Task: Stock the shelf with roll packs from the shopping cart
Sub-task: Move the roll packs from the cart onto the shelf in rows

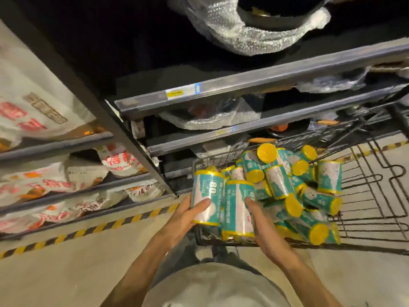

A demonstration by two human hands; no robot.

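Several teal-and-white roll packs with yellow ends [285, 180] lie piled in a wire shopping cart [367, 191]. My left hand [186, 220] grips one upright roll pack [205, 193] above the cart's near left corner, thumb across its front. My right hand [263, 222] holds a second roll pack [238, 207] right beside the first, fingers wrapped round its right side. The dark shelf unit [243, 87] with grey edge rails rises just beyond the cart.
Bubble-wrapped pans [243, 32] sit on the upper dark shelves. A second shelf bay on the left [55, 147] holds white printed bags. A yellow-and-black striped line [99, 228] runs along the concrete floor at the shelf base.
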